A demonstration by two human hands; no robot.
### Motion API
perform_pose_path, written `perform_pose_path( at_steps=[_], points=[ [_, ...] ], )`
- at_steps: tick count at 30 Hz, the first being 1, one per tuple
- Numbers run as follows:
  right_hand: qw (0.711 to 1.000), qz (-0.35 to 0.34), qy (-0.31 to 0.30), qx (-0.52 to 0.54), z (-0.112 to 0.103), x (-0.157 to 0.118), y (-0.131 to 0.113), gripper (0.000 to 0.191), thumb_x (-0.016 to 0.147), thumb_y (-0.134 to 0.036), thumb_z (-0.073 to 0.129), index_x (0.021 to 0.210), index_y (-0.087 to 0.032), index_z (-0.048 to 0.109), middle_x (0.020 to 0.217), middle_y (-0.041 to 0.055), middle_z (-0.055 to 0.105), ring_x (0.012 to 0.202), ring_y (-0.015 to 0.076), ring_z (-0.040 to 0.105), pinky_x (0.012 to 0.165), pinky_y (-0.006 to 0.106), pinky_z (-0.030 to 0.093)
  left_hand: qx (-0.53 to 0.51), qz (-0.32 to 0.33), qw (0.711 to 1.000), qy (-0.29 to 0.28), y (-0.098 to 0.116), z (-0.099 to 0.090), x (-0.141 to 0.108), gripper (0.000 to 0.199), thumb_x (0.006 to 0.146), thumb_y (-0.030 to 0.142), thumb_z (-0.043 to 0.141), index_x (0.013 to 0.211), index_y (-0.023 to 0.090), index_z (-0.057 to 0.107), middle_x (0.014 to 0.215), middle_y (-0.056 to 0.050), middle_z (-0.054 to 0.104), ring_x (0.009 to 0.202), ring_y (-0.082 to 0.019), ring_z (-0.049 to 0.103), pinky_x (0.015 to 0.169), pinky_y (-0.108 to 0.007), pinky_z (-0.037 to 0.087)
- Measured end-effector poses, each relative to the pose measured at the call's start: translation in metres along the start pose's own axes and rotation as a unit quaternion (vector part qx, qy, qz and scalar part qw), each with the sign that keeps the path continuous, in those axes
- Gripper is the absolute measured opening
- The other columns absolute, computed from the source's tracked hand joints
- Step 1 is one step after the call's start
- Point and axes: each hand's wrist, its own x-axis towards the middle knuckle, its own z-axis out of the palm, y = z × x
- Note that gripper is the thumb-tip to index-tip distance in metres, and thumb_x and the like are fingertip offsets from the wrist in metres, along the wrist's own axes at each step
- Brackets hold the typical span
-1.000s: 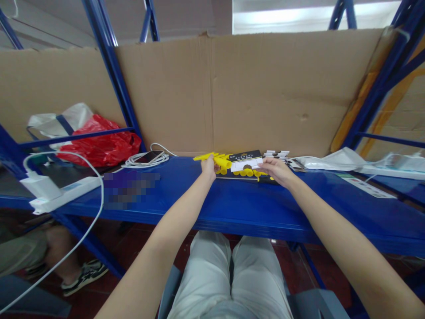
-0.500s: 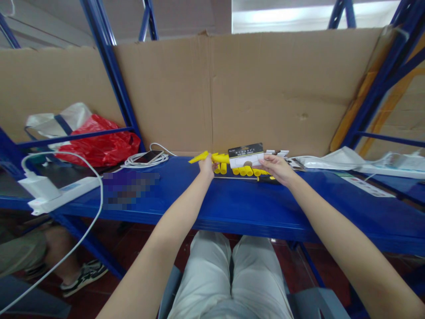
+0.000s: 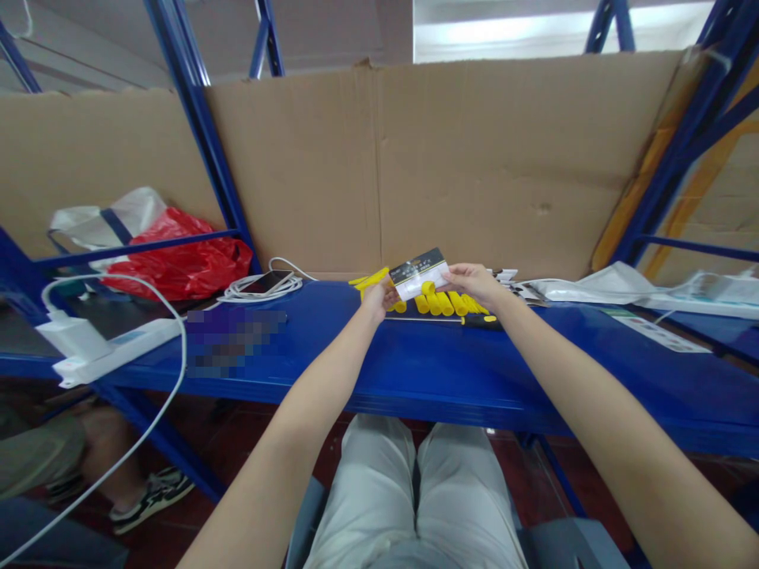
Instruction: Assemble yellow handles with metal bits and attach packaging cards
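Note:
My left hand [image 3: 378, 299] is closed around a yellow plastic piece [image 3: 371, 278], whose flared end sticks out to the left. My right hand [image 3: 473, 283] pinches the right edge of a black-and-white printed card [image 3: 417, 272], held tilted between both hands. The card's left end meets my left fingers; whether they grip it too I cannot tell. A round yellow end shows at the card's lower edge. Several yellow tubular pieces [image 3: 442, 303] lie in a row beneath. In front of them is a screwdriver [image 3: 481, 321] with a black-and-yellow handle and a long thin shaft.
Cardboard [image 3: 474, 158] walls off the back of the blue table [image 3: 427, 363]. To the left are a coiled white cable [image 3: 252, 292] with a phone, a red plastic bag [image 3: 183, 249] and a power strip [image 3: 124, 348]. White packaging [image 3: 598, 284] lies right. Another person's leg shows lower left.
The card has moved left and tilted, its left end now at my left hand. My right hand has moved left with it. The left hand has shifted slightly right.

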Motion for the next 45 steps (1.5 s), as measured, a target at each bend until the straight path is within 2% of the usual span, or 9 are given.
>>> perform_pose_path(
  at_steps=[4, 9, 13, 20, 26, 32, 35, 39, 45],
  points=[
    [0.999, 0.011, 0.02, 0.042, 0.005, -0.001, 0.012, 0.02, 0.068, -0.03, 0.086, 0.076, -0.019, 0.072, 0.083, 0.0043, 0.076, 0.083, 0.0187, 0.073, 0.093, 0.038, 0.058, 0.005, -0.001, 1.0, 0.011, 0.002, -0.002, 0.001, 0.011, 0.088, 0.021, 0.061, 0.078, 0.016, 0.059, 0.052, 0.002, 0.057, 0.041, -0.009, 0.054, 0.045, -0.018, 0.043],
    [0.996, 0.018, 0.037, 0.076, 0.007, -0.011, 0.022, 0.016, 0.07, -0.026, 0.084, 0.077, -0.019, 0.071, 0.082, 0.0023, 0.076, 0.078, 0.0157, 0.073, 0.094, 0.036, 0.057, 0.025, 0.0, 1.0, -0.014, -0.002, -0.004, 0.004, 0.014, 0.086, 0.024, 0.063, 0.076, 0.017, 0.058, 0.051, 0.003, 0.056, 0.039, -0.008, 0.05, 0.044, -0.018, 0.039],
    [0.994, 0.002, 0.042, 0.099, 0.01, -0.017, 0.017, 0.015, 0.07, -0.023, 0.084, 0.076, -0.019, 0.071, 0.08, 0.0009, 0.075, 0.075, 0.0145, 0.072, 0.092, 0.035, 0.057, 0.037, 0.012, 0.999, -0.036, -0.005, -0.006, 0.009, 0.014, 0.086, 0.027, 0.062, 0.075, 0.018, 0.06, 0.054, 0.001, 0.059, 0.048, -0.013, 0.057, 0.051, -0.022, 0.045],
    [0.991, 0.016, 0.059, 0.116, 0.02, -0.022, 0.009, 0.011, 0.072, -0.017, 0.082, 0.072, -0.018, 0.071, 0.075, -0.0002, 0.074, 0.069, 0.0117, 0.07, 0.084, 0.028, 0.059, 0.055, 0.011, 0.997, -0.057, -0.004, -0.008, 0.013, 0.017, 0.083, 0.032, 0.063, 0.072, 0.02, 0.06, 0.056, -0.001, 0.062, 0.058, -0.017, 0.064, 0.054, -0.024, 0.046],
    [0.992, 0.034, 0.065, 0.098, 0.027, -0.022, 0.011, 0.012, 0.072, -0.013, 0.081, 0.071, -0.017, 0.069, 0.072, 0.0006, 0.074, 0.066, 0.0115, 0.07, 0.076, 0.025, 0.059, 0.083, -0.016, 0.988, -0.127, -0.004, -0.004, 0.003, 0.015, 0.079, 0.034, 0.069, 0.079, 0.019, 0.067, 0.071, -0.006, 0.073, 0.075, -0.022, 0.069, 0.061, -0.027, 0.049],
    [0.99, 0.04, 0.086, 0.109, 0.031, -0.023, 0.009, 0.013, 0.079, -0.006, 0.072, 0.072, -0.016, 0.069, 0.075, 0.0009, 0.075, 0.065, 0.0103, 0.07, 0.074, 0.022, 0.059, 0.134, 0.007, 0.981, -0.139, -0.006, 0.001, -0.013, 0.009, 0.075, 0.021, 0.067, 0.083, 0.017, 0.072, 0.078, -0.005, 0.075, 0.059, -0.013, 0.061, 0.05, -0.021, 0.04],
    [0.988, 0.038, 0.103, 0.107, 0.031, -0.023, 0.008, 0.017, 0.082, -0.003, 0.068, 0.071, -0.016, 0.067, 0.077, 0.0018, 0.075, 0.067, 0.0109, 0.072, 0.075, 0.022, 0.059, 0.16, 0.032, 0.976, -0.145, -0.006, 0.003, -0.016, 0.017, 0.069, 0.02, 0.072, 0.086, 0.018, 0.074, 0.082, -0.005, 0.076, 0.058, -0.011, 0.059, 0.049, -0.019, 0.038],
    [0.988, 0.031, 0.113, 0.097, 0.03, -0.022, 0.011, 0.018, 0.083, -0.003, 0.066, 0.07, -0.016, 0.067, 0.073, 0.0011, 0.074, 0.066, 0.0114, 0.071, 0.077, 0.024, 0.059, 0.196, 0.051, 0.966, -0.161, -0.008, 0.003, -0.017, 0.029, 0.066, 0.027, 0.078, 0.094, 0.021, 0.076, 0.089, -0.006, 0.077, 0.064, -0.013, 0.061, 0.051, -0.021, 0.039],
    [0.99, 0.015, 0.125, 0.069, 0.028, -0.019, 0.018, 0.015, 0.081, -0.009, 0.07, 0.069, -0.017, 0.065, 0.069, 0.0003, 0.072, 0.065, 0.0121, 0.07, 0.082, 0.029, 0.059, 0.24, 0.066, 0.954, -0.167, -0.009, 0.003, -0.019, 0.024, 0.064, 0.033, 0.08, 0.087, 0.024, 0.077, 0.093, -0.006, 0.076, 0.074, -0.016, 0.064, 0.052, -0.021, 0.041]
  ],
)
